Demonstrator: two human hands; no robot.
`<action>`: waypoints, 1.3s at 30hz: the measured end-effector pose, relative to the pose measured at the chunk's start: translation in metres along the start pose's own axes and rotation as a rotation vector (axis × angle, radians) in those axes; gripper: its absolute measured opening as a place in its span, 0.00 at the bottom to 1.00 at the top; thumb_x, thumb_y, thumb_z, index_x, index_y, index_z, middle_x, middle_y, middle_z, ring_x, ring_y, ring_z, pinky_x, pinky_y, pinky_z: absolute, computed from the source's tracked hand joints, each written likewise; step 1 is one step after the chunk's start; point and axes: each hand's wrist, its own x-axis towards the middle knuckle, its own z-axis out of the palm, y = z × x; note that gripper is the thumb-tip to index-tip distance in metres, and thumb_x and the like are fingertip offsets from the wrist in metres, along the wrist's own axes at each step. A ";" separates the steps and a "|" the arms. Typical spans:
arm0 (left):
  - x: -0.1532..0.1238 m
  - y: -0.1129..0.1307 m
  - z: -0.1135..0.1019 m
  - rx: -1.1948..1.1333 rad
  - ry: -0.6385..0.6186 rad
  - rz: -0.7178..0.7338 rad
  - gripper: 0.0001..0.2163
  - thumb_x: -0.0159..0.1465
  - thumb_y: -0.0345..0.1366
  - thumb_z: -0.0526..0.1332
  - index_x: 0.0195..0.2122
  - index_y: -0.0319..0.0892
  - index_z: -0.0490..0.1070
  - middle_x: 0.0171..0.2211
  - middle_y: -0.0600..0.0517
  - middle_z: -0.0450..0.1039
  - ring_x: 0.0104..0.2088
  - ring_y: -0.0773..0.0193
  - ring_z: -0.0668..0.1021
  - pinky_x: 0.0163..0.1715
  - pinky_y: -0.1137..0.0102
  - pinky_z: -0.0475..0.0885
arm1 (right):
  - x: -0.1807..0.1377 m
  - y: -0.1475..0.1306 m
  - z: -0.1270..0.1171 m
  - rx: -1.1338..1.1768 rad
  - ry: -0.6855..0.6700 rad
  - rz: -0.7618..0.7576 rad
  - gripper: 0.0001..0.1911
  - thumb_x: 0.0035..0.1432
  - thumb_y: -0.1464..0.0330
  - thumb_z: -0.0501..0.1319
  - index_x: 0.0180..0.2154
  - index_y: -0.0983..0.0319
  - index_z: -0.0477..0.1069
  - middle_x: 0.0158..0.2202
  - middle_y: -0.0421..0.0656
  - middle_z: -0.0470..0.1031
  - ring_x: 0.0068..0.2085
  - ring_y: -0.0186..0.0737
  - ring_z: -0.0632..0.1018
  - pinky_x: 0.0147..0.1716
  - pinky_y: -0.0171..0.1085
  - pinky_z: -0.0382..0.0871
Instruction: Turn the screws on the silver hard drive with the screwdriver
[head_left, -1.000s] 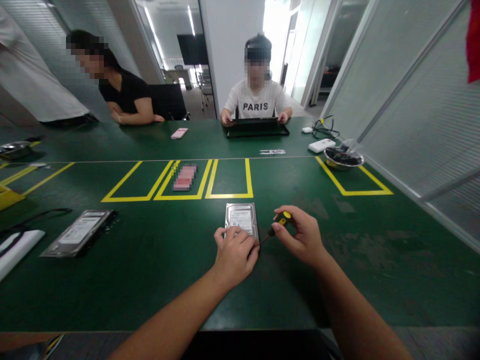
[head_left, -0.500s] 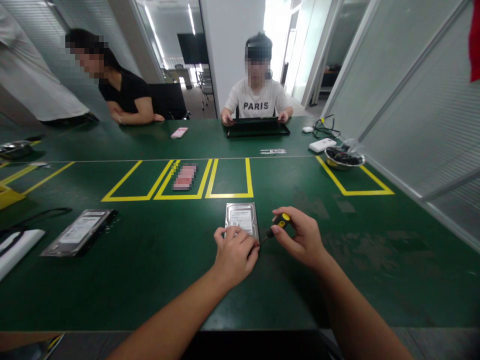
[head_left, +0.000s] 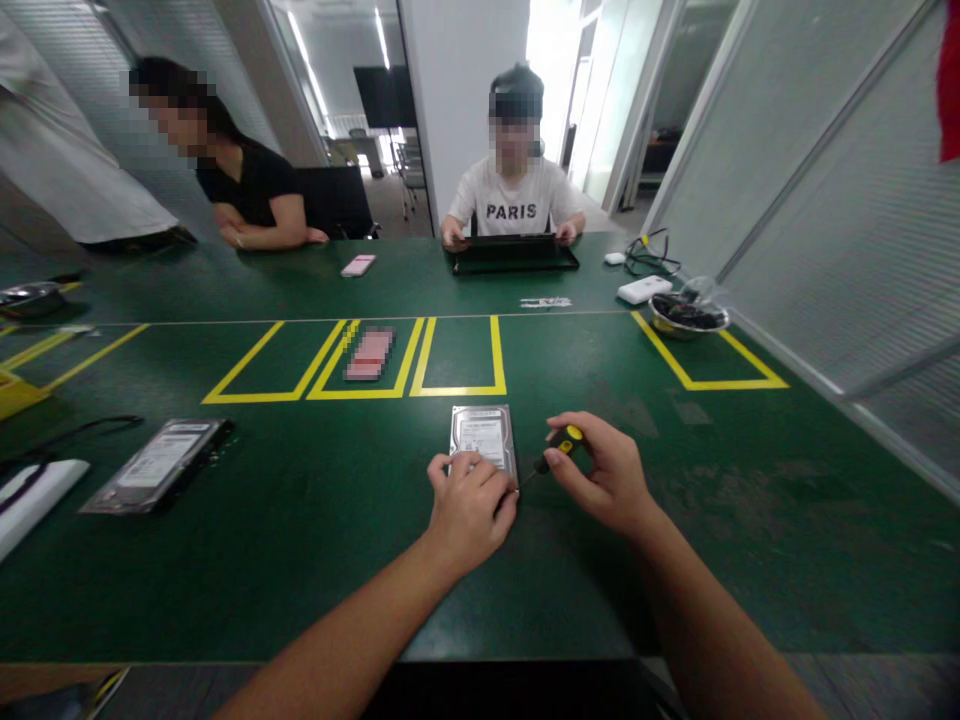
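A silver hard drive (head_left: pixel 481 430) with a white label lies on the green table in front of me. My left hand (head_left: pixel 470 500) grips its near end, fingers bent over the top and covering that part. Between the thumb and fingers of my right hand (head_left: pixel 604 470) is a short black-and-yellow screwdriver (head_left: pixel 564 440). Its thin shaft slants down to the left, toward the near right corner of the drive. Whether the tip touches the drive or a screw is too small to tell.
Another hard drive (head_left: pixel 157 463) lies at the left, near a white device (head_left: pixel 37 500) with a black cable. A metal bowl (head_left: pixel 690 314) of dark items stands back right. Yellow tape (head_left: pixel 457 390) marks areas on the table. Across it, a person (head_left: pixel 514 200) holds a black tray-like panel (head_left: pixel 517 262).
Almost nothing differs. My left hand stays on the hard drive, and my right hand holds the screwdriver in nearly the same pose.
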 end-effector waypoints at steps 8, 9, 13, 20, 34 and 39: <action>0.000 0.000 -0.001 -0.008 -0.005 -0.009 0.04 0.63 0.37 0.60 0.34 0.47 0.75 0.34 0.52 0.77 0.45 0.53 0.71 0.48 0.52 0.51 | -0.001 0.003 -0.001 -0.006 0.004 0.001 0.15 0.58 0.69 0.62 0.48 0.59 0.67 0.37 0.43 0.75 0.36 0.39 0.77 0.36 0.39 0.72; 0.000 0.001 -0.001 -0.009 -0.004 -0.007 0.04 0.63 0.36 0.60 0.34 0.47 0.75 0.34 0.52 0.77 0.45 0.53 0.71 0.48 0.52 0.50 | -0.001 0.003 -0.001 -0.006 0.004 0.003 0.15 0.58 0.69 0.62 0.48 0.59 0.67 0.37 0.43 0.75 0.36 0.39 0.77 0.36 0.38 0.72; 0.001 0.001 -0.001 -0.013 0.010 0.003 0.04 0.63 0.36 0.60 0.33 0.46 0.75 0.33 0.51 0.78 0.45 0.52 0.71 0.48 0.52 0.51 | 0.000 0.003 -0.001 -0.012 -0.002 -0.006 0.14 0.58 0.68 0.62 0.47 0.59 0.68 0.37 0.43 0.75 0.35 0.38 0.77 0.36 0.38 0.72; 0.000 0.000 0.000 0.000 0.041 0.019 0.03 0.62 0.36 0.61 0.33 0.46 0.75 0.33 0.51 0.77 0.44 0.53 0.71 0.47 0.52 0.51 | 0.000 0.000 -0.001 -0.036 0.015 -0.011 0.14 0.58 0.69 0.61 0.47 0.60 0.67 0.35 0.42 0.74 0.34 0.38 0.76 0.35 0.37 0.71; 0.017 0.013 0.015 0.208 0.016 0.414 0.07 0.67 0.33 0.58 0.41 0.45 0.76 0.32 0.49 0.76 0.44 0.55 0.70 0.45 0.56 0.56 | 0.006 0.016 0.002 -0.368 0.168 -0.005 0.10 0.61 0.69 0.60 0.45 0.60 0.69 0.39 0.47 0.73 0.40 0.43 0.76 0.40 0.42 0.73; 0.032 0.021 0.016 0.222 -0.101 0.457 0.06 0.67 0.34 0.58 0.36 0.43 0.76 0.29 0.49 0.76 0.40 0.55 0.70 0.41 0.58 0.58 | 0.006 0.016 0.003 -0.365 0.148 -0.021 0.11 0.60 0.69 0.60 0.46 0.61 0.68 0.39 0.47 0.74 0.40 0.44 0.76 0.42 0.43 0.73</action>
